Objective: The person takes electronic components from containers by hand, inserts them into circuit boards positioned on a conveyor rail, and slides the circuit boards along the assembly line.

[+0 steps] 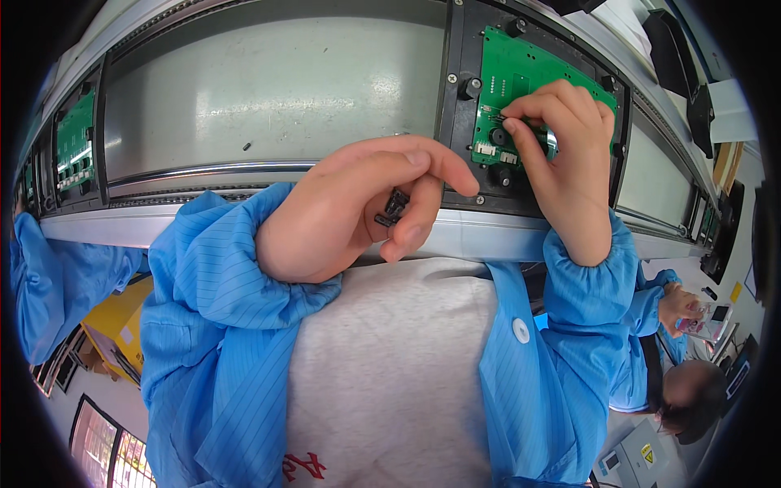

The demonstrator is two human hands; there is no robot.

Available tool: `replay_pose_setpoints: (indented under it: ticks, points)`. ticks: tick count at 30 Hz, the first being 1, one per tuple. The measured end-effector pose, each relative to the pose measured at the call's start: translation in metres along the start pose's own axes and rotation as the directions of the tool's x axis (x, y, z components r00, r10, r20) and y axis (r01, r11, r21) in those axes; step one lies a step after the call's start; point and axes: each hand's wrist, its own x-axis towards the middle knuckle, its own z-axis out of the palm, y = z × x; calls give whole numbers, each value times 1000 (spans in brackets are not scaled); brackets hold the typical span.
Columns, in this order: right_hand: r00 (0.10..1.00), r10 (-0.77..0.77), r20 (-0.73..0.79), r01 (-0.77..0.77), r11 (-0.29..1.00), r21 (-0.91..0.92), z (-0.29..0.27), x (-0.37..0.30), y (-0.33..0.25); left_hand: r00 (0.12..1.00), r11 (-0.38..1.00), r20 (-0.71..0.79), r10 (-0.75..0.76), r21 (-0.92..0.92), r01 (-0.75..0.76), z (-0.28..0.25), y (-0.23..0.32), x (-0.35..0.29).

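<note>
In the curled fingers of my left hand [350,195] lie several small black electronic components [394,208], in front of my chest. Its index finger stretches toward the right. My right hand [569,142] is over a green circuit board [521,61], with thumb and index finger pinched together at its left part. A tiny dark component [497,119] shows at those fingertips, touching or just above the board; its exact kind is too small to tell. White connectors [486,150] and a round black part [498,137] sit beside the fingertips. The board rests in a black frame [457,118] with round knobs.
A conveyor line [244,98] runs across in front of me, with a metal rail along its near side. Another green board [75,142] sits in a frame at far left. One loose black bit [246,146] lies on the line. A co-worker [683,313] handles a device at right.
</note>
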Motion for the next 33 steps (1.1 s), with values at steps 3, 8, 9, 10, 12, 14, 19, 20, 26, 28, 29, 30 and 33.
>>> replay_pose_setpoints:
  ticks: [3, 8, 9, 10, 12, 14, 19, 20, 26, 28, 29, 30, 33]
  points:
    - [1000, 4, 4, -4, 1000, -1, 1, 1, -1, 1000, 999, -14, 3, 34, -2, 0, 0, 0]
    - [1000, -9, 18, 10, 999, -37, 1, 1, 0, 1000, 999, -25, -13, 49, 14, 0, 1, 0]
    - [1000, -10, 18, 10, 999, -37, 1, 1, 0, 1000, 999, -25, -12, 50, 14, 0, 1, 0]
    - [1000, -18, 19, 19, 998, -52, 0, 1, 0, 1000, 999, -21, -16, 42, 17, 0, 1, 0]
    - [999, -36, 21, 37, 996, -81, -1, 1, 0, 1000, 999, -14, -24, 29, 24, 1, 1, 0]
    - [999, -46, 23, 48, 994, -96, -3, 2, 0, 1000, 999, -11, -26, 22, 26, 0, 1, 0]
    - [995, -88, 46, 94, 984, -150, -5, 4, -2, 1000, 1000, -5, -17, 22, 17, -2, 1, -2]
    - [995, -88, 48, 94, 982, -162, -5, 5, -3, 1000, 1000, -8, -30, -5, 30, -2, 2, -3]
    - [993, -84, 85, 104, 960, -259, -11, 10, -11, 998, 998, 41, -53, -29, 54, -6, 6, -6]
    - [990, -85, 115, 118, 941, -317, -12, 13, -16, 995, 999, 90, -34, 26, 32, -8, 8, -10]
    - [990, -81, 112, 114, 940, -321, -12, 14, -18, 997, 996, 71, -18, 84, 12, -7, 12, -11]
    - [990, -75, 118, 111, 934, -340, -12, 15, -20, 999, 990, 52, 1, 142, -9, -7, 17, -13]
    - [989, -59, 137, 109, 913, -393, -12, 19, -24, 992, 942, -23, 126, 317, -112, -13, 32, -24]
